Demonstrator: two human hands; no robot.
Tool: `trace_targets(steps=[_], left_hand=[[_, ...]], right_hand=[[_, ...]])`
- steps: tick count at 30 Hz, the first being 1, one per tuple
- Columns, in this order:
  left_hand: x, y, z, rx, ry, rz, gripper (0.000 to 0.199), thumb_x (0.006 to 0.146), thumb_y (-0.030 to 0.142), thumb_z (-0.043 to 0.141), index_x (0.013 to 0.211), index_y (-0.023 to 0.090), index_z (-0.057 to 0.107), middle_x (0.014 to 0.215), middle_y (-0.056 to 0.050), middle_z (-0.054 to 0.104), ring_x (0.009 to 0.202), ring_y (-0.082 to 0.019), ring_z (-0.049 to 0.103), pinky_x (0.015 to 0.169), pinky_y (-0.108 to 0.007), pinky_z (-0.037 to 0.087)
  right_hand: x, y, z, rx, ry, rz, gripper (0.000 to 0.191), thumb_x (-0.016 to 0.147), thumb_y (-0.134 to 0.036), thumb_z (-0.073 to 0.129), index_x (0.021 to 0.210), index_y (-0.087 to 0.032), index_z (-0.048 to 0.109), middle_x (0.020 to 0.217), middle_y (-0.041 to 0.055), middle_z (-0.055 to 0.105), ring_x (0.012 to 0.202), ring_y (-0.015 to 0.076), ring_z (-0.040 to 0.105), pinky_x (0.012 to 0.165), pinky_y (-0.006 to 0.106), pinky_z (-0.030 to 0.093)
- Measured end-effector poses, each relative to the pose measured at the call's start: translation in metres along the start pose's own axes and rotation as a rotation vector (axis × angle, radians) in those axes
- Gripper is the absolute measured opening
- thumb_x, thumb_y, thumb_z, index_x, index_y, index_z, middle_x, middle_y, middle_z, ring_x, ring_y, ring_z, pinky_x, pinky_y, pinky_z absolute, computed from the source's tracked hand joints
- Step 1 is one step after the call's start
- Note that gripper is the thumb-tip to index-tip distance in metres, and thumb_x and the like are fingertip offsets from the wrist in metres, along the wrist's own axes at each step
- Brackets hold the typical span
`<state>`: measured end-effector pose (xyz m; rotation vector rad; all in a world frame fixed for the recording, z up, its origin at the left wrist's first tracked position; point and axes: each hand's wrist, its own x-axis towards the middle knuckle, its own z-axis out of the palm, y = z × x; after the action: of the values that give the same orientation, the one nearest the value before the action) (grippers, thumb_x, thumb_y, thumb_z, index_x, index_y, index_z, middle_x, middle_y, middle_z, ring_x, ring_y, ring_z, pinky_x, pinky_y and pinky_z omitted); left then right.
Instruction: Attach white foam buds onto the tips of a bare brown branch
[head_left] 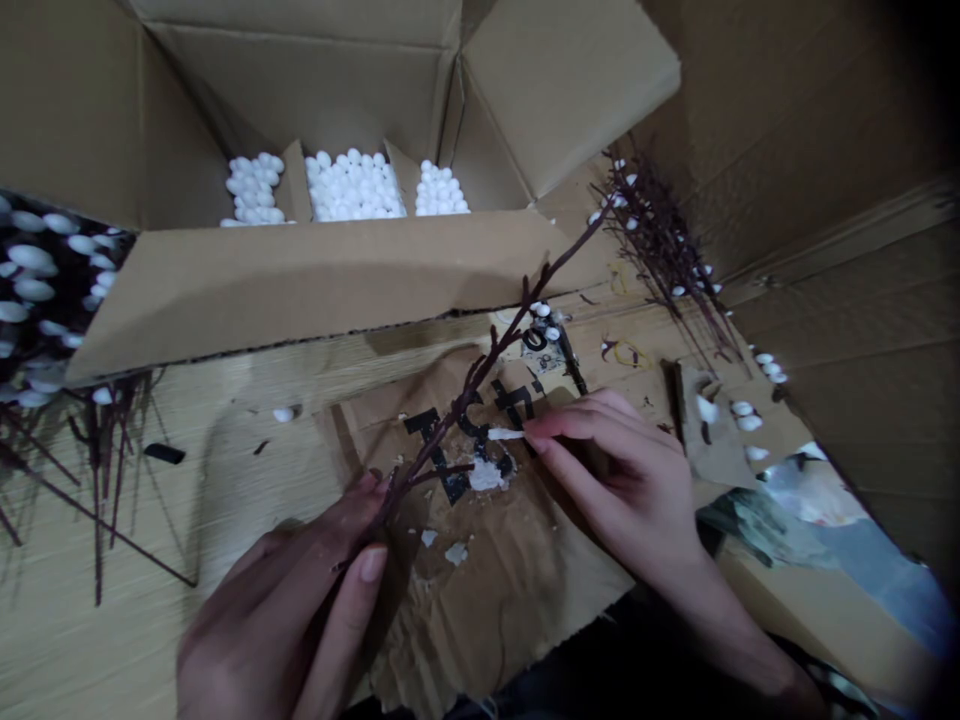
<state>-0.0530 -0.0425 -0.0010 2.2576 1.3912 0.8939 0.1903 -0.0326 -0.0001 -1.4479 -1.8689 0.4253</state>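
A dark brown artificial branch (491,358) with short side twigs slants up to the right, its lower end gripped between the thumb and fingers of my left hand (300,600). My right hand (615,460) pinches a thin white stick-like piece (506,434) just right of the branch. I cannot make out what the piece is made of. Below them lies a creased brown cardboard sheet (480,600) with black printing. A whitish, glue-like lump (487,474) sits on it under one twig, with pale flakes (455,552) nearby.
Behind stands an open cardboard box (337,270) with white egg-shaped pieces (354,185) in compartments. Finished-looking branches with white pieces (34,270) lie at left; a bundle of bare-looking brown branches (660,230) lies at right. Loose white pieces (746,415) and a cardboard wall (877,330) are further right.
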Motion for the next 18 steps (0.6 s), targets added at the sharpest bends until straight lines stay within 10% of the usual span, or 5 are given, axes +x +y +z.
trace_targets(steps=[18], left_hand=[[-0.0043, -0.0025, 0.0004, 0.026, -0.022, -0.005, 0.026, 0.09, 0.031, 0.048, 0.107, 0.019, 0.065, 0.104, -0.002, 0.073, 0.087, -0.014, 0.071, 0.068, -0.02, 0.056]], right_hand=[[0.0009, 0.0069, -0.0035, -0.136, 0.08, 0.056, 0.012, 0.08, -0.01, 0.062, 0.081, -0.022, 0.062, 0.071, -0.0004, 0.065, 0.066, 0.0161, 0.053, 0.062, 0.032, 0.041]])
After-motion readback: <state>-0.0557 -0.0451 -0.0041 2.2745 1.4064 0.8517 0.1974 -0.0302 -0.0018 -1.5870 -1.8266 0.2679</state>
